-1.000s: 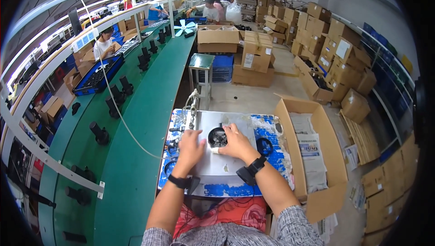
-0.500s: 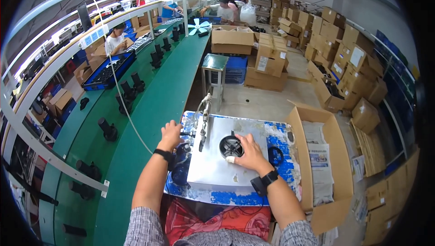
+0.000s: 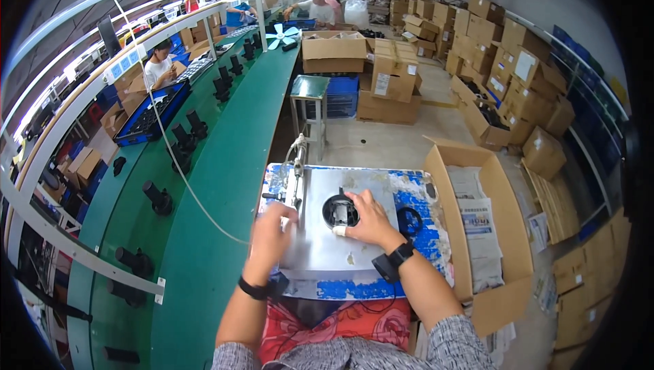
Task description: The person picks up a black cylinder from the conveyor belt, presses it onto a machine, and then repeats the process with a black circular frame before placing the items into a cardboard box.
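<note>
A round black plastic part [image 3: 332, 214] with a short stub at its far side rests on a silver metal block [image 3: 320, 259]. My right hand [image 3: 371, 221] curls round its right rim, thumb at the near edge and fingers at the far edge. A pale cover wraps the thumb tip. The part's middle looks light grey. My left hand [image 3: 272, 235], smeared by motion, hovers over the block's left edge, so its fingers are unclear. Just beyond it stands a metal clamp-like fixture [image 3: 298, 174] with a hose and a black handle [image 3: 271, 196].
Another black ring [image 3: 409, 221] lies on the worn blue-and-white tabletop [image 3: 436, 251]. To the right stands an open carton [image 3: 446, 186] lined with newspaper. A green conveyor [image 3: 204, 234] with black parts runs along the left. Beyond the table is a metal stool [image 3: 310, 88].
My left hand has moved from beside the black handle, nearer and to the right. My right hand stays on the round part, whose middle now looks lighter. The whole view has shifted slightly.
</note>
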A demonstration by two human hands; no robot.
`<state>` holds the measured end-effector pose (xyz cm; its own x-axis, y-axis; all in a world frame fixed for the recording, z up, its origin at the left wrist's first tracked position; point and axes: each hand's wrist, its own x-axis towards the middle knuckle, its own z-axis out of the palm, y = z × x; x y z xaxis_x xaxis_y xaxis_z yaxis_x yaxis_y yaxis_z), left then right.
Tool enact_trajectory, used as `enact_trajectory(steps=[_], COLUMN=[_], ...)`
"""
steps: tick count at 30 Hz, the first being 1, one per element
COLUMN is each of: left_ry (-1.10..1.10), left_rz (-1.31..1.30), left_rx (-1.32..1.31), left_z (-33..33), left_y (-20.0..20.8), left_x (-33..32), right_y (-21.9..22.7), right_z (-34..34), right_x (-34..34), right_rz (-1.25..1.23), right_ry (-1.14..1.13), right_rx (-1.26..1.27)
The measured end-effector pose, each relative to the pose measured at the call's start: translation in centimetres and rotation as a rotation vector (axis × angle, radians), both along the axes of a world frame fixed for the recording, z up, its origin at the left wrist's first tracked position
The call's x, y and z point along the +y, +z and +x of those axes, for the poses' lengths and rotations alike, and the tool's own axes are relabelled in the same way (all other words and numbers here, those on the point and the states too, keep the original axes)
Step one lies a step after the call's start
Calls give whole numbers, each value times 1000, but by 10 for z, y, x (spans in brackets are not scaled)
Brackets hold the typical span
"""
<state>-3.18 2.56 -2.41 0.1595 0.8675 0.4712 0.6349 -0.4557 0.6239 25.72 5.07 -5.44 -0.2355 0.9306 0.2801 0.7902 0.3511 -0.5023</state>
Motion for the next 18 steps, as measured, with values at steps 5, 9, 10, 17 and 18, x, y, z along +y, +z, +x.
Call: enact_trajectory(steps=[5,9,10,17,18], left_ry=[-295,-321,-343,-440,-473], left_rz=[224,85,22,-73,-60], left_rx=[142,441,549,721,645], left_z=[70,75,77,76,72], left_y=[-21,-14,-6,11,7], left_x=[-8,10,15,28,28], right_y=[-21,-4,1,23,21], right_z=[17,9,5,-43,-45], right_x=[25,37,40,57,59], right_rz=[-152,-195,-199,-207,-206], right_ry=[72,34,-11,-177,-178], right_rx=[244,109,-11,-583,-611])
